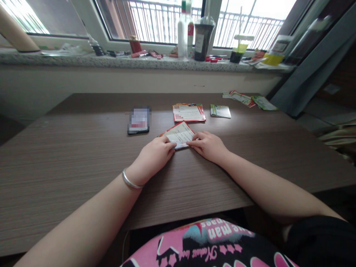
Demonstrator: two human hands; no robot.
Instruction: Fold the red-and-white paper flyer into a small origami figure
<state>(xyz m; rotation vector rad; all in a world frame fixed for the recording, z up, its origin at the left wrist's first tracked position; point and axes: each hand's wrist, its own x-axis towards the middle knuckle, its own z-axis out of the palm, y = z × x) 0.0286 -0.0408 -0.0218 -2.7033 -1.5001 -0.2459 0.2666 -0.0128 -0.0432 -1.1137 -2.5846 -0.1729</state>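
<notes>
Evidently the work is partway along. Nearest, the left hand (pixel 155 154) and right hand (pixel 210 146) are bent nearly closed, fingers pinching the near edge of a printed sheet (pixel 180 131) from either side, low over the middle of the surface (pixel 69 155). This sheet sits at a slant, a corner pointing away, and seems partly folded, though the fingers hide how far; I judge this piece unfinished. Beyond it, a phone (pixel 139 120) lies to the left, a red-bordered sheet (pixel 189 113) lies flat ahead and a small stack of cards (pixel 219 111) sits beside that. Farther right are overlapping leaflets (pixel 241 98); whether those are done or waiting, I cannot tell.
</notes>
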